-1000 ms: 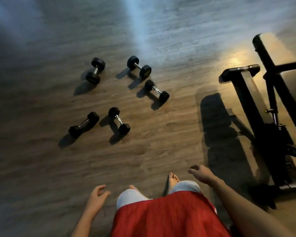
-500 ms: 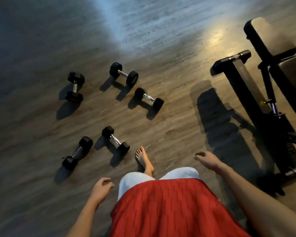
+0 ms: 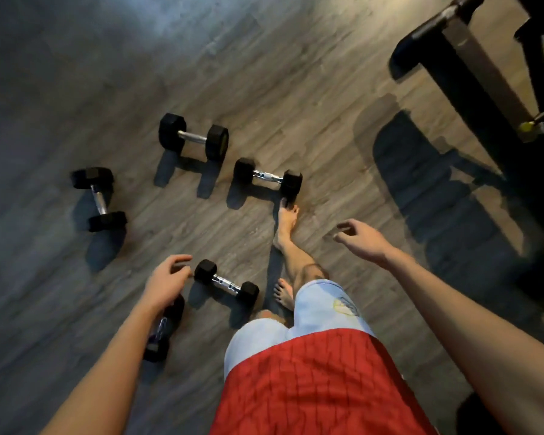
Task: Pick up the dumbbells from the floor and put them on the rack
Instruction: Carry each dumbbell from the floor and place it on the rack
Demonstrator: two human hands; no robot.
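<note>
— While both arms reach down, what are the hands doing?

— Left hand (image 3: 165,282) hangs with its fingers loosely curled and spread, gripping nothing. It sits over one end of a small dumbbell (image 3: 162,329) that lies on the wooden floor (image 3: 311,89); I cannot tell whether it touches it. Right hand (image 3: 360,238) is out over bare boards, fingers half bent, also empty.

— And the nearest weight besides that one?

— Another small dumbbell (image 3: 226,283) lies just right of the left hand, between it and the person's bare feet. The forward foot (image 3: 286,222) has its toes right at the black head of a third dumbbell (image 3: 268,177); they look to be touching.

— Farther out?

— A bigger dumbbell (image 3: 193,138) lies just beyond and left of the third one. A fifth dumbbell (image 3: 99,199) lies well off to the left, apart from the others. All five are on the floor.

— Anything on the right?

— A black metal frame (image 3: 471,80) stands at the upper right, casting a heavy shadow. Red shirt (image 3: 311,387) and pale shorts (image 3: 324,309) fill the bottom.
</note>
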